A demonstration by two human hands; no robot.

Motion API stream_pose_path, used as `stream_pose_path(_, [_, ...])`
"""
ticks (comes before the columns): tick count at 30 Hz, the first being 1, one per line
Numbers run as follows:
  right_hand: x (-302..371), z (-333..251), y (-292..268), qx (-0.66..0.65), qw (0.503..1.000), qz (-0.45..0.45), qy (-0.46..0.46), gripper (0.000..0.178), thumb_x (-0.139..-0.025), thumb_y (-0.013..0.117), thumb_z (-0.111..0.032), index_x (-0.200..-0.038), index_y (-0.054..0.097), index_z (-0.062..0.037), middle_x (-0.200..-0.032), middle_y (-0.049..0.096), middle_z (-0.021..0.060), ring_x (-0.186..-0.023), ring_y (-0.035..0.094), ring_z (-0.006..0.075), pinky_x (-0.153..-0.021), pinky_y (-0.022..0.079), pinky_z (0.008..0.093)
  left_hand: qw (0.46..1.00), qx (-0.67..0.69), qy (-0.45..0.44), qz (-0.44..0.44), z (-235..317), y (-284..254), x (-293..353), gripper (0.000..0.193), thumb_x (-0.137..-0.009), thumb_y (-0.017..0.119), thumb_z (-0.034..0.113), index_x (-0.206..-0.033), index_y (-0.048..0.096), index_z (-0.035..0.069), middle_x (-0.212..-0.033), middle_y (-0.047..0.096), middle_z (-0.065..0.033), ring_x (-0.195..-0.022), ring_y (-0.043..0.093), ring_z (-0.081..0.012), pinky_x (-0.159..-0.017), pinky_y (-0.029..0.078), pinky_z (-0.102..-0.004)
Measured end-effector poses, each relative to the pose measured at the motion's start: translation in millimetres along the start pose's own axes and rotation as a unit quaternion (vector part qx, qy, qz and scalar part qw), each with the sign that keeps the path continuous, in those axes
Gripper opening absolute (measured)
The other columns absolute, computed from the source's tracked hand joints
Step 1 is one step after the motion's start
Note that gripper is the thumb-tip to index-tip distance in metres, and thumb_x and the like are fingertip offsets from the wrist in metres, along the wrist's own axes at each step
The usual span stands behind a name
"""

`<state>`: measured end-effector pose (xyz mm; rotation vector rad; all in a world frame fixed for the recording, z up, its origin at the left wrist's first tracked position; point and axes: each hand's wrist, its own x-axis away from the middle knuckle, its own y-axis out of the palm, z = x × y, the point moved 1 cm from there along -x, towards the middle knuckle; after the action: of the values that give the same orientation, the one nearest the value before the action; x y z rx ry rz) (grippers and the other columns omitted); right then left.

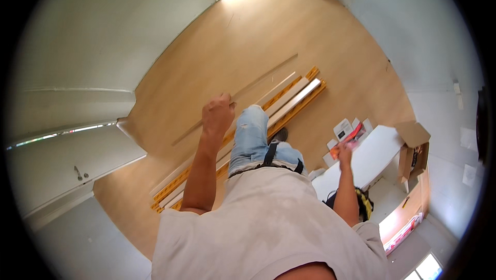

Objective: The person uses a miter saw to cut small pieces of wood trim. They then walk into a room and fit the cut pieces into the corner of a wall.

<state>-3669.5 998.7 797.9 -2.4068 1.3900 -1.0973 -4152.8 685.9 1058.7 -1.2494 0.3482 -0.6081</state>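
Note:
My left hand (pixel 218 113) is closed, held out in front of my left knee. A long thin strip (pixel 266 76) passes behind the hand and shows on both sides of it; I cannot tell whether the fingers grip it. Off to the right, my right hand (pixel 342 153) reaches to a small box with white flaps (pixel 343 129) at the end of a white cabinet (pixel 380 143). The fingers close round a red and orange object (pixel 354 133), whose kind is too blurred to make out.
Long yellow-orange rails (pixel 297 110) and white boards (pixel 295 102) lie diagonally on the wood-coloured floor (pixel 248 37), beneath my legs. An open cardboard box (pixel 413 151) stands on the right. A black and yellow bag (pixel 366 203) is beside the cabinet. A white door (pixel 77 164) is at left.

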Motion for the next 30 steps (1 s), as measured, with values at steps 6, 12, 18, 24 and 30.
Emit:
stream_pose_path(6, [-146,-225,8,-0.023,0.995,0.065,-0.065,0.026,-0.1,0.059,-0.026,-0.102,0.072,-0.0046,-0.083,0.072,0.0035,-0.06,0.053,0.0055,-0.051,0.041,0.0233,1.0,0.016,0.002,0.008,-34,48,-163,0.018,-0.085,0.075,0.022,-0.084,0.069,0.005,-0.091,0.072,-0.0163,-0.088,0.071,-0.0364,-0.075,0.057,-0.0473])
stream_pose_path(12, [-220,-153,52,0.023,0.993,0.114,0.007,0.02,-0.091,0.058,-0.016,-0.077,0.067,-0.0065,-0.067,0.063,0.0032,-0.051,0.051,0.0138,-0.045,0.04,0.0317,0.999,0.031,-0.013,-0.038,-66,60,-389,0.02,-0.084,0.076,0.022,-0.087,0.07,0.003,-0.094,0.071,-0.0161,-0.093,0.069,-0.0371,-0.079,0.055,-0.0478])
stream_pose_path(18, [-165,-192,193,0.139,0.949,-0.156,0.236,0.019,-0.089,0.064,-0.02,-0.076,0.069,-0.0071,-0.067,0.062,0.0042,-0.05,0.052,0.0142,-0.045,0.041,0.0316,0.996,0.01,0.083,-0.01,-80,-19,-559,0.011,-0.083,0.076,0.016,-0.086,0.073,0.006,-0.09,0.072,-0.0135,-0.091,0.071,-0.0343,-0.079,0.057,-0.0458])
stream_pose_path(24, [-270,-336,268,0.155,0.964,-0.188,0.104,0.019,-0.092,0.063,-0.021,-0.081,0.071,-0.0071,-0.071,0.066,0.0043,-0.055,0.055,0.0126,-0.051,0.045,0.0306,0.994,-0.001,0.104,-0.013,-72,-44,-702,0.014,-0.081,0.079,0.015,-0.085,0.072,0.004,-0.09,0.07,-0.012,-0.095,0.068,-0.033,-0.084,0.055,-0.0446])
stream_pose_path(30, [-479,-468,288,0.083,0.977,-0.159,0.115,0.021,-0.094,0.061,-0.023,-0.087,0.073,-0.0077,-0.075,0.069,0.0033,-0.059,0.057,0.0107,-0.055,0.047,0.0299,0.997,0.006,0.075,-0.021,-75,-28,-834,0.016,-0.08,0.079,0.019,-0.083,0.071,0.004,-0.089,0.07,-0.0125,-0.093,0.068,-0.0326,-0.082,0.055,-0.0453])
